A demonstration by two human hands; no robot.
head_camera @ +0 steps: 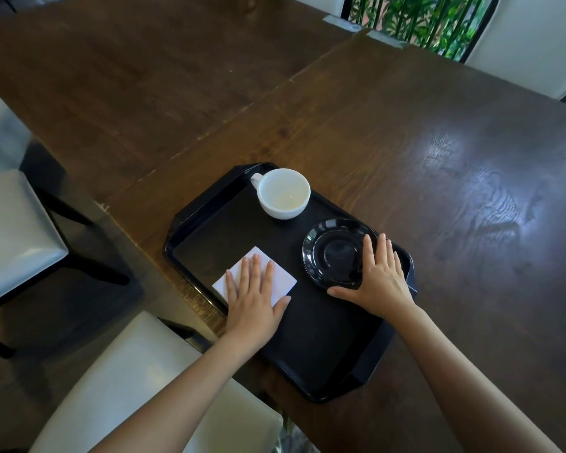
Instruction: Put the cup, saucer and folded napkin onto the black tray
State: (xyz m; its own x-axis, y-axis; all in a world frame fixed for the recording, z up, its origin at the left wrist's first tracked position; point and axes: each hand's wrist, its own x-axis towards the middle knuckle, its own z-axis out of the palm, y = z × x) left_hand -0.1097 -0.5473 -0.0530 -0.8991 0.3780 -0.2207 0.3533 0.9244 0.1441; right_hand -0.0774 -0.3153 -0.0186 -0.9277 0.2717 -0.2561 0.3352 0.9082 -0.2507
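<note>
A black tray (307,338) lies at the near edge of a dark wooden table. A white cup (283,192) stands upright at the tray's far corner, handle pointing left. A black saucer (332,251) lies flat at the tray's right side. A white folded napkin (283,279) lies on the tray's left part, one corner over the rim. My left hand (254,300) rests flat on the napkin, fingers spread. My right hand (378,279) lies flat over the saucer's right edge, its thumb along the near rim.
The wooden table (438,158) stretches far and right of the tray, with a seam to a second table (144,76) at the left. Two pale cushioned chairs (10,233) (138,380) stand at the near left. A window with plants (419,21) is at the back.
</note>
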